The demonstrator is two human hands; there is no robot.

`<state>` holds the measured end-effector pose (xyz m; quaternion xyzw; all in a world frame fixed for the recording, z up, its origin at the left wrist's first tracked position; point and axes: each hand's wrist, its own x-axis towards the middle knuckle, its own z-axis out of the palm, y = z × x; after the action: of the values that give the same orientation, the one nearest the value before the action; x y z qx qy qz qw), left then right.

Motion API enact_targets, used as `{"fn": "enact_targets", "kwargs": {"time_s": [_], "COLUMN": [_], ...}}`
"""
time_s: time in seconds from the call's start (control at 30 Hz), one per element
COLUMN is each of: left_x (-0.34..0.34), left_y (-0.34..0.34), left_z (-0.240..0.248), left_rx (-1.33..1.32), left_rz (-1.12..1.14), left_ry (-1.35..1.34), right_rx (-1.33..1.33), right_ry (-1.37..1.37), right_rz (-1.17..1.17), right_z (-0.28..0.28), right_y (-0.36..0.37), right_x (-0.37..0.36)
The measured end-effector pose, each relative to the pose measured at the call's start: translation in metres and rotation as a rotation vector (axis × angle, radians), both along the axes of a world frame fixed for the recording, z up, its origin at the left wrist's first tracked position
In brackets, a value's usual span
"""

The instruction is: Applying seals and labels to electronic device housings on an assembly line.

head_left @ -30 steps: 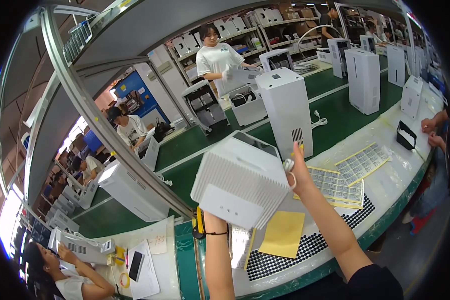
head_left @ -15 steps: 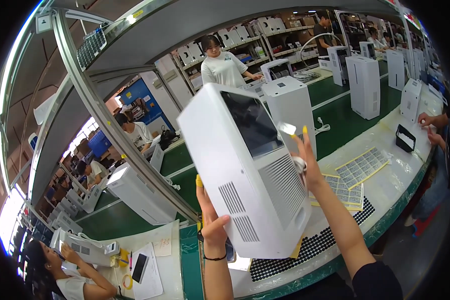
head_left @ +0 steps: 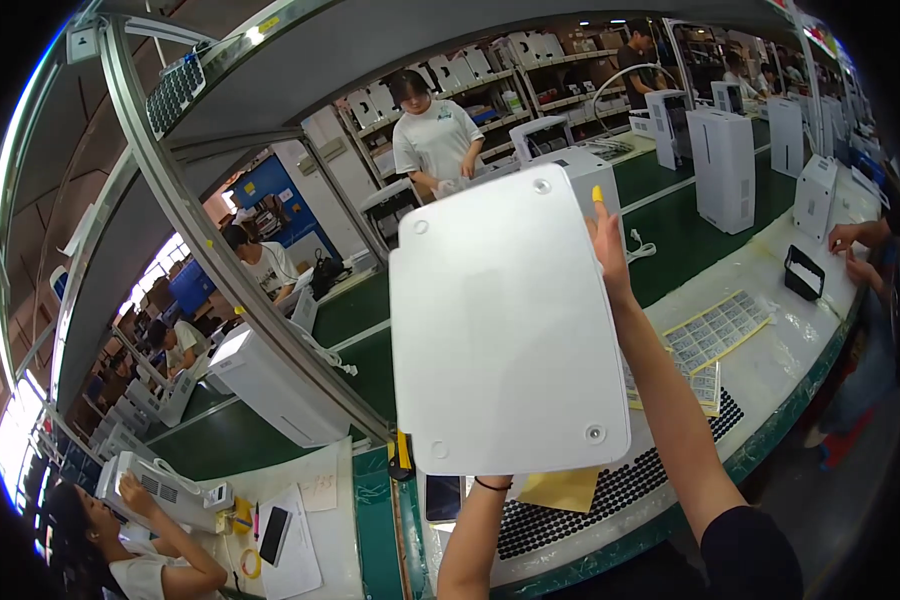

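Observation:
A white boxy appliance (head_left: 505, 330) is held up in front of me, tilted so that a flat panel faces me. Each corner of the panel has a round recess; the lower right one shows a metallic centre. My right hand (head_left: 610, 250) presses against its right edge, with a yellow cover on one fingertip. From below, my left forearm (head_left: 473, 545), with a dark band at the wrist, reaches behind the appliance's lower edge; the fingers of my left hand are hidden there. Under it lie a sheet of black round pads (head_left: 570, 525) and a yellow paper (head_left: 560, 490).
Label sheets (head_left: 715, 330) and a black tray (head_left: 803, 272) lie on the bench to the right. A phone (head_left: 444, 498) and a yellow-black tool (head_left: 401, 455) are at the left. More white appliances (head_left: 722, 170) stand along the green conveyor. Co-workers sit or stand around it.
The appliance has been turned from its vented sides and dark window to its flat panel. My left hand has gone behind it. The small pale piece by my right fingertips is out of sight.

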<state>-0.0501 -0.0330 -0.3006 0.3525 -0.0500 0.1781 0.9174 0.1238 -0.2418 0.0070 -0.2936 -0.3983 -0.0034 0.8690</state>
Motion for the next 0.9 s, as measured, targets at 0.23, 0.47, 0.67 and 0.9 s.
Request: {"fn": "enact_targets", "kwargs": {"time_s": [0.23, 0.47, 0.67, 0.9], "left_x": [-0.02, -0.01, -0.049, -0.114], "left_y": [-0.069, -0.069, -0.097, -0.104], "left_z": [0.145, 0.111, 0.106, 0.083], "left_rx": [0.895, 1.569, 1.62, 0.72], "left_rz": [0.039, 0.605, 0.571, 0.155], "left_ry": [0.12, -0.09, -0.016, -0.061], "right_rx": [0.168, 0.092, -0.021, -0.438], "right_ry": [-0.077, 0.289, 0.441, 0.315], "right_rz": [0.137, 0.122, 0.144, -0.014], "right_z": [-0.048, -0.048, -0.044, -0.032], "right_y": [-0.024, -0.009, 0.0, -0.011], "right_x": [0.037, 0.002, -0.023, -0.044]}}
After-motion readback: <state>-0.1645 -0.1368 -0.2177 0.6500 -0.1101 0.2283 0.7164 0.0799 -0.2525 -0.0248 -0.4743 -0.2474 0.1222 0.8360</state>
